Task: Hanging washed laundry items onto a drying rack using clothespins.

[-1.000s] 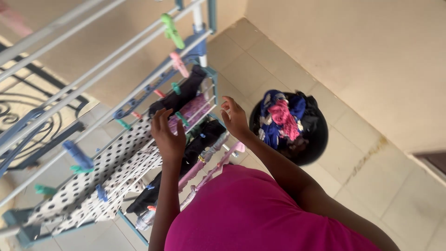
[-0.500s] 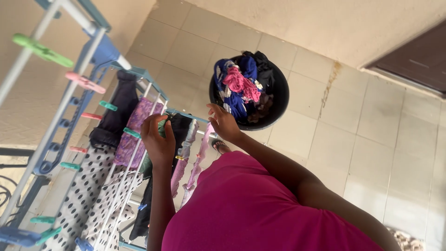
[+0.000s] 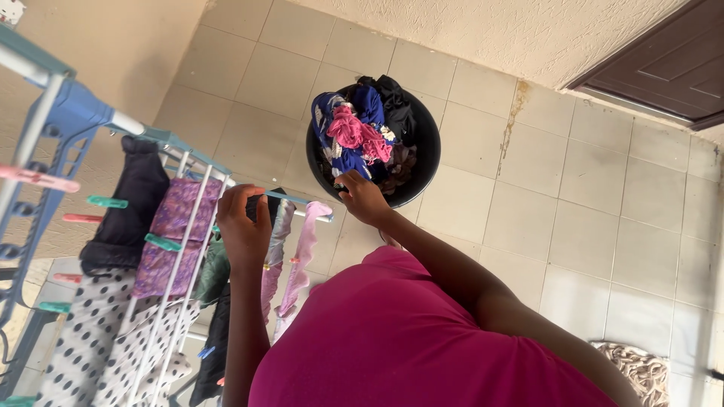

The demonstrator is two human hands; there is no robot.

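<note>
Head view: right hand (image 3: 362,200), fingers curled, nothing visibly held, at the near rim of the black basin (image 3: 424,162); heaped clothes (image 3: 354,139) lie just beyond. Left hand (image 3: 243,226) closed on dark cloth (image 3: 256,205) at the rack (image 3: 181,154), farther from the basin.

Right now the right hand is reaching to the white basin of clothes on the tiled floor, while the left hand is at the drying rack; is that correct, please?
Not quite: the basin is black, not white, as the head view shows. The rest holds: the right hand reaches to its near rim and the clothes on the tiled floor, and the left hand is at the drying rack.
</note>
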